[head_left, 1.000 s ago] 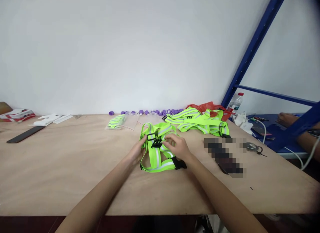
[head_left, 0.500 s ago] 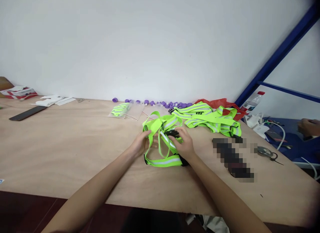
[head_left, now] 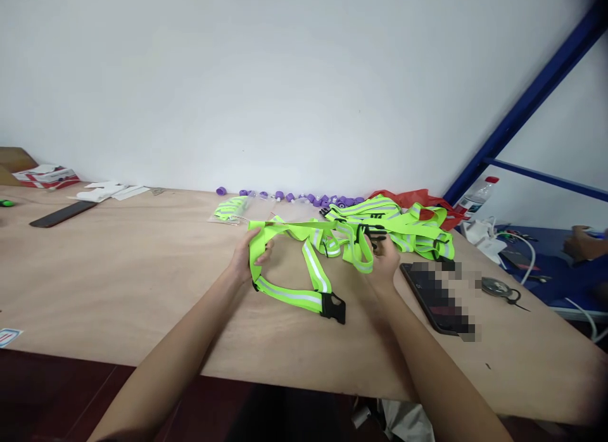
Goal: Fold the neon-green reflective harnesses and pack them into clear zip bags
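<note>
Drawn farther apart, the left hand [head_left: 244, 257] holds flat lime webbing [head_left: 257, 247], the right hand [head_left: 385, 259] pronged black buckles [head_left: 375, 232].

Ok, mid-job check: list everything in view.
Held harness: 1, lime-silver, between hands
Harness pile: count unclear, lime-silver, right rear
Bagged webbing: 1 bag, lime, rear middle
Small pieces: many, purple, along wall
Plastic: 1, red, behind pile
Phone: 1, black, right
Round gadget: 1, dark, beside phone
Bottle: 1, clear, red cap, right rear
Cables: several, white, far right
Frame: 1, blue, right
Flat bar: 1, dark, left
Papers: several, white, left rear
Box: 1, red-white, far left
Table: 1, light wood, foreground
Wall: 1, white, rear
Co-worker's hand: 1, far right
Own hands: left, right, on harness
</note>
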Tool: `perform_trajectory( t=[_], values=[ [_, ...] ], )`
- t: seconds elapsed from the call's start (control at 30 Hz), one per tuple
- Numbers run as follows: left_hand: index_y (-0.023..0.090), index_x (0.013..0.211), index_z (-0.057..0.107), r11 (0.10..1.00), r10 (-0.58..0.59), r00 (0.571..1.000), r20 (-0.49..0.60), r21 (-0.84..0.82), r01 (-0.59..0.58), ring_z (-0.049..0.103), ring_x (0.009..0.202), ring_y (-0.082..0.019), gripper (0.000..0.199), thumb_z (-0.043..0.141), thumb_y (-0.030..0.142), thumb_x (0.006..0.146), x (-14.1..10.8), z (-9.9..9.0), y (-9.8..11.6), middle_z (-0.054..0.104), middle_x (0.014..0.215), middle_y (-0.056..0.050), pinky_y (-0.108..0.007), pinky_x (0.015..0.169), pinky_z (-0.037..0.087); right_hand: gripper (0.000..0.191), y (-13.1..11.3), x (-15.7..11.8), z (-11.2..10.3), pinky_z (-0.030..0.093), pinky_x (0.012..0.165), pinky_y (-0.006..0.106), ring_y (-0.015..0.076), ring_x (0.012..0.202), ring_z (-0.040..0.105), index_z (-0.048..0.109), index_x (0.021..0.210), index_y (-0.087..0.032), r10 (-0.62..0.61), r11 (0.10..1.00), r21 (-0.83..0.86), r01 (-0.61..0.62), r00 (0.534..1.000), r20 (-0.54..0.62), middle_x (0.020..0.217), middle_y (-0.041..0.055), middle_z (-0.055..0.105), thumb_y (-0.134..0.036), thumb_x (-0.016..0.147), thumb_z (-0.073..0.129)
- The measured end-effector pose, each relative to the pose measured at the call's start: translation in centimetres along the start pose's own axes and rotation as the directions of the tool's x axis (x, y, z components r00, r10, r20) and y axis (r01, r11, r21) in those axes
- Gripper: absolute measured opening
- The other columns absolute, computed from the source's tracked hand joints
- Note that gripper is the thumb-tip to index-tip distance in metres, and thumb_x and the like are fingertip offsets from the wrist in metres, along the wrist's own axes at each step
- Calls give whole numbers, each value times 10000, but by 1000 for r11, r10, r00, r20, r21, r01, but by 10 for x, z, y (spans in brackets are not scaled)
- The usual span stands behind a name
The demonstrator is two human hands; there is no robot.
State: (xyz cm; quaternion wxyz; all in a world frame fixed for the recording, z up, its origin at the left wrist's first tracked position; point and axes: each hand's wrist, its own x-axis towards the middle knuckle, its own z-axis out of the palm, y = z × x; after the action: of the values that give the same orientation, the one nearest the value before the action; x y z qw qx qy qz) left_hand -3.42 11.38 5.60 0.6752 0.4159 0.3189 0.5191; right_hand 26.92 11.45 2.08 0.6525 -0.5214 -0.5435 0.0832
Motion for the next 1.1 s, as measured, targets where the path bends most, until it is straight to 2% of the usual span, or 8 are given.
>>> perform_trajectory(
  t=[0.17, 0.3, 0.5, 0.63, 0.73, 0.87, 0.97, 1.1],
  values=[
    [183, 843, 525, 986, 157, 982, -102, 74, -150, 326, 429, -13, 323, 762, 319, 670, 1, -13, 7, 500, 713, 53, -174, 384, 195, 267, 14, 18, -15, 547, 701, 356, 249, 785, 685, 570, 840, -210, 30, 998, 62, -19, 983, -183, 810, 74, 684, -455, 794, 667],
    [252, 1212, 500, 894, 394, 884, -252, 328, -305, 406, 470, -49, 590, 757, 289, 682, 4, -22, 9, 506, 709, 79, -167, 419, 258, 241, 20, 30, -27, 545, 870, 475, 325, 946, 694, 634, 881, -175, -34, 999, 10, 39, 945, -324, 902, 116, 715, -381, 768, 687],
    [222, 1130, 546, 794, 547, 779, -306, 484, -367, 391, 441, -50, 480, 657, 240, 663, 9, -38, 13, 554, 756, 58, -190, 410, 274, 294, 19, 38, -36, 475, 1016, 579, 405, 1137, 639, 685, 998, -121, -142, 989, -25, 145, 895, -424, 1150, 188, 702, -324, 786, 664],
    [190, 990, 636, 751, 323, 937, -132, 638, -169, 362, 407, -63, 280, 595, 356, 769, 7, -44, 14, 532, 655, 52, -211, 417, 264, 291, 10, 40, -36, 473, 1017, 589, 399, 1102, 656, 687, 978, -128, -151, 984, 24, 179, 887, -437, 1086, 174, 719, -343, 783, 651],
    [166, 696, 633, 680, 131, 991, -37, 731, -62, 371, 409, -83, 333, 586, 472, 817, 4, -43, 9, 487, 513, 44, -229, 449, 286, 303, 4, 41, -32, 507, 955, 592, 375, 995, 686, 696, 921, -131, -116, 980, 95, 177, 885, -451, 944, 124, 737, -342, 703, 686],
    [141, 620, 688, 686, -35, 996, 77, 726, -32, 512, 511, -143, 495, 532, 551, 850, 3, -38, 5, 590, 518, -22, -257, 562, 400, 271, -5, 48, -20, 545, 875, 510, 319, 897, 690, 690, 844, -132, -69, 988, 111, 111, 942, -330, 839, 92, 735, -312, 642, 696],
    [128, 679, 754, 719, -171, 966, 196, 695, -13, 605, 657, -190, 558, 441, 541, 887, 1, -33, 4, 718, 702, -85, -280, 686, 465, 282, -17, 53, -2, 563, 767, 391, 263, 833, 690, 667, 859, -156, -12, 990, 137, 25, 995, -96, 856, 78, 741, -350, 656, 699],
    [120, 745, 770, 804, -304, 895, 325, 591, 58, 653, 855, -238, 609, 351, 532, 903, -2, -23, -6, 759, 911, -128, -310, 834, 489, 291, -37, 47, 33, 536, 704, 327, 232, 774, 692, 639, 830, -176, 9, 993, 115, -39, 968, 251, 815, 67, 737, -453, 750, 681]
  ],
)
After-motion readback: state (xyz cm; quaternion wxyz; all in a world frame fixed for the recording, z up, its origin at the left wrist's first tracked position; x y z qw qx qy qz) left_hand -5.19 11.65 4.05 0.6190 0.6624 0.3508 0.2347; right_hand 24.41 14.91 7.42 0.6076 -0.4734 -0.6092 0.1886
